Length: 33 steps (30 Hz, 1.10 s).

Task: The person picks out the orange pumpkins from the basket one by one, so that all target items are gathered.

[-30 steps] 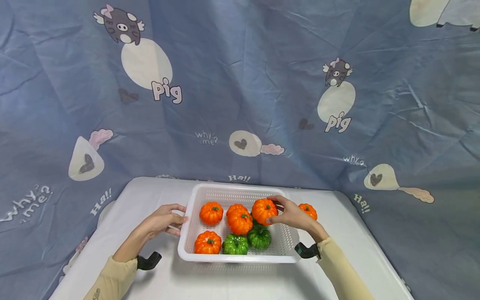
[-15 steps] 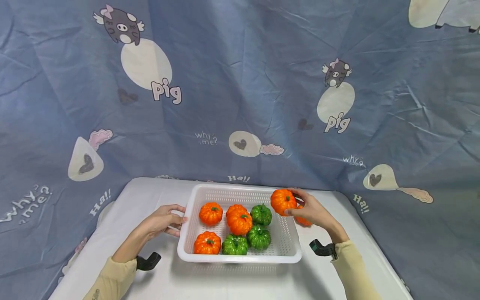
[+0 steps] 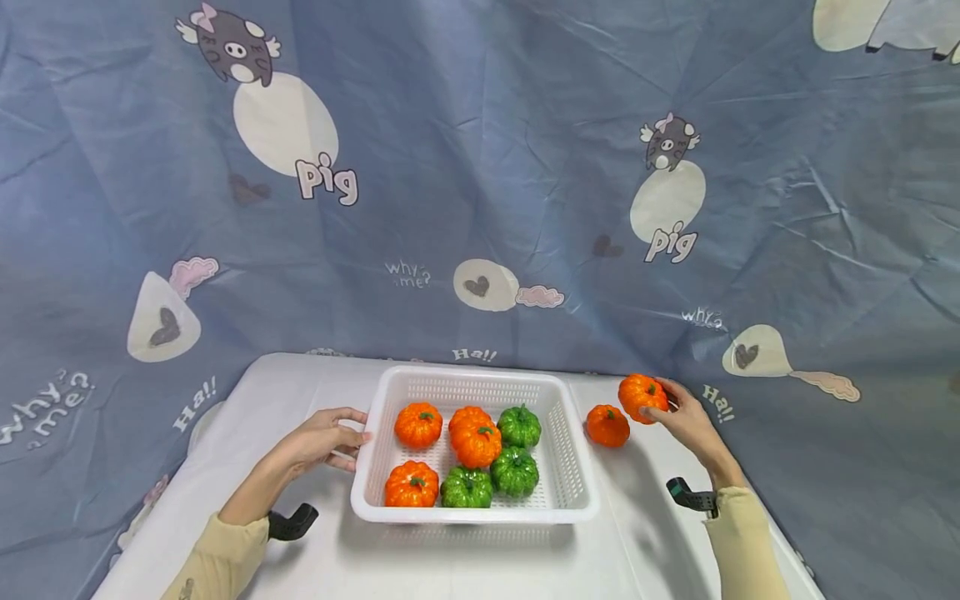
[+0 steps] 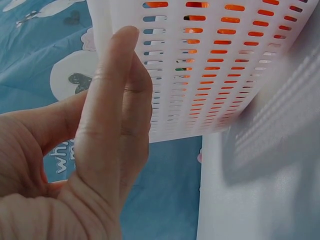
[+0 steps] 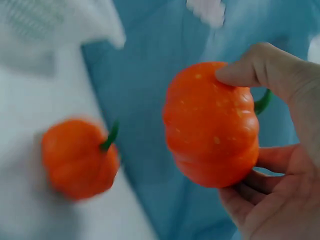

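At the right my right hand [image 3: 692,423] pinches an orange toy pumpkin [image 3: 641,397] above the white table, thumb on one side and fingers on the other. In the right wrist view the held pumpkin [image 5: 210,127] shows its green stem toward the palm. Another orange pumpkin [image 3: 607,426] lies on the table just right of the white basket [image 3: 472,517]. Inside the basket are several orange pumpkins [image 3: 418,425] and three green ones [image 3: 519,427]. My left hand [image 3: 318,442] touches the basket's left side, its thumb [image 4: 112,85] straight against the perforated wall.
The white table [image 3: 450,567] reaches in front of the basket and to both sides. A blue cloth with pig prints [image 3: 420,208] hangs behind the table and around its sides.
The right hand has lifted an orange pumpkin out of the basket and carried it right, past the one on the table. A green pumpkin beneath it came into view. The left hand stays put.
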Tool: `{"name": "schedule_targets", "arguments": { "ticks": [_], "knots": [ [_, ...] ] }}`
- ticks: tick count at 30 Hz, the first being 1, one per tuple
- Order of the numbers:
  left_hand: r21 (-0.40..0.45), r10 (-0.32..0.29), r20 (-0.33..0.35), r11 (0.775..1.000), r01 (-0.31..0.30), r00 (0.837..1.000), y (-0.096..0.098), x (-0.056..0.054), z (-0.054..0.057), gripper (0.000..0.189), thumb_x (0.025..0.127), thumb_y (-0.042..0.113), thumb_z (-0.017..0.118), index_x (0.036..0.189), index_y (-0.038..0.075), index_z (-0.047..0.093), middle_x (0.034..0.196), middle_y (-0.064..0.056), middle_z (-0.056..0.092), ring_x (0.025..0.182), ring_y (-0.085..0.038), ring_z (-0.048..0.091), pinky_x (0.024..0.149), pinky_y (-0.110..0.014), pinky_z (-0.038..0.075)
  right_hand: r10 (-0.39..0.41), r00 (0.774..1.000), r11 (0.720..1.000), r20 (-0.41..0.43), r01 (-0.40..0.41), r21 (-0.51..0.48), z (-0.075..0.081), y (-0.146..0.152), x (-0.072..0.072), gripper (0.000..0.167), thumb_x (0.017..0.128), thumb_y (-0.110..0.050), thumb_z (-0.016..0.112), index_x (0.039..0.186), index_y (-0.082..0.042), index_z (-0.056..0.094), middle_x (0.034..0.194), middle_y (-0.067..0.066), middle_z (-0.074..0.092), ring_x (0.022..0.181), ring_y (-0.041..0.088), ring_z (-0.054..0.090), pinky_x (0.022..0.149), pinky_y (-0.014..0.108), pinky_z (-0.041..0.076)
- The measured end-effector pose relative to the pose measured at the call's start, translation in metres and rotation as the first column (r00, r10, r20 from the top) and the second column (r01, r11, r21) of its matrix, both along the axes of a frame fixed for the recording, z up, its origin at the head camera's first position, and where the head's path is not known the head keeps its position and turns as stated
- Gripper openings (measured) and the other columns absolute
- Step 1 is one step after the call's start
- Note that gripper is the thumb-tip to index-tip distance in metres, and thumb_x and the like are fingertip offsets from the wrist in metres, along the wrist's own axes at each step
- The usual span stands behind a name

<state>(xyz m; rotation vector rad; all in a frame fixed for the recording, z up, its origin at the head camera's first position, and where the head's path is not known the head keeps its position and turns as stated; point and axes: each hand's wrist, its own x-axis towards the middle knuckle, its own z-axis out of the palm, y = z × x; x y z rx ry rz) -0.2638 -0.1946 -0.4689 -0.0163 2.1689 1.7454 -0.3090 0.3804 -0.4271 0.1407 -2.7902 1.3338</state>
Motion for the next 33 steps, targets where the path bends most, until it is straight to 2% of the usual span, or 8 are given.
{"name": "schedule_targets", "arguments": {
  "ticks": [3,9,15,19,24,28,33],
  "knots": [
    [-0.01,-0.005,-0.002,1.0,0.005,1.0,0.0,0.001,-0.001,0.049,0.089,0.014,0.067,0.129,-0.005,0.046,0.097,-0.014,0.069,0.079,-0.021,0.069,0.068,-0.04,0.063,-0.061,0.997,0.998,0.052,0.062,-0.019,-0.02,0.017,-0.004,0.077,0.091,-0.025,0.066,0.148,0.006,0.025,0.148,0.031,0.033,0.134,0.044,0.036,0.109,0.052,0.038],
    [-0.011,0.002,0.001,1.0,-0.002,1.0,0.001,0.0,-0.003,0.05,0.088,0.015,0.068,0.129,-0.004,0.047,0.098,-0.013,0.069,0.08,-0.022,0.069,0.068,-0.041,0.063,-0.146,0.977,0.989,0.157,0.15,-0.016,-0.066,0.042,-0.011,0.082,0.092,-0.028,0.063,0.148,0.012,0.018,0.148,0.035,0.028,0.135,0.045,0.034,0.113,0.053,0.035],
    [-0.025,0.014,0.002,1.0,-0.014,1.0,0.001,0.0,-0.004,0.05,0.088,0.015,0.069,0.129,-0.004,0.047,0.097,-0.013,0.069,0.079,-0.021,0.069,0.067,-0.041,0.063,-0.184,0.958,0.983,0.219,0.182,0.028,-0.093,0.045,-0.011,0.084,0.092,-0.029,0.062,0.147,0.013,0.015,0.148,0.038,0.023,0.135,0.048,0.03,0.116,0.056,0.029],
    [-0.029,0.019,0.003,0.999,-0.019,1.0,0.001,0.001,-0.003,0.05,0.088,0.015,0.068,0.129,-0.004,0.047,0.097,-0.013,0.069,0.079,-0.021,0.069,0.067,-0.041,0.063,-0.198,0.957,0.98,0.211,0.194,0.038,-0.098,0.043,-0.011,0.085,0.092,-0.03,0.062,0.147,0.013,0.015,0.148,0.038,0.023,0.135,0.048,0.03,0.117,0.056,0.027],
    [-0.029,0.02,0.0,0.999,-0.02,1.0,0.002,0.0,-0.002,0.05,0.088,0.015,0.068,0.129,-0.004,0.047,0.098,-0.014,0.069,0.079,-0.021,0.069,0.067,-0.041,0.063,-0.199,0.955,0.98,0.222,0.192,0.056,-0.096,0.041,-0.011,0.086,0.093,-0.034,0.061,0.147,0.013,0.013,0.149,0.038,0.021,0.136,0.049,0.027,0.117,0.057,0.026],
    [-0.03,0.02,0.0,0.999,-0.02,1.0,0.002,0.0,-0.002,0.05,0.088,0.015,0.069,0.129,-0.004,0.047,0.098,-0.014,0.068,0.079,-0.021,0.069,0.067,-0.041,0.063,-0.19,0.955,0.981,0.229,0.193,0.008,-0.091,0.04,-0.009,0.087,0.093,-0.033,0.061,0.148,0.012,0.011,0.151,0.036,0.018,0.14,0.048,0.022,0.118,0.056,0.024],
    [-0.033,0.022,0.002,0.999,-0.022,1.0,0.001,0.001,-0.002,0.05,0.088,0.015,0.069,0.129,-0.004,0.047,0.099,-0.014,0.068,0.078,-0.021,0.068,0.067,-0.041,0.063,-0.185,0.973,0.981,0.141,0.191,-0.035,-0.079,0.034,-0.009,0.082,0.093,-0.026,0.063,0.148,0.011,0.015,0.152,0.034,0.02,0.141,0.048,0.02,0.117,0.058,0.025]
  ]
}}
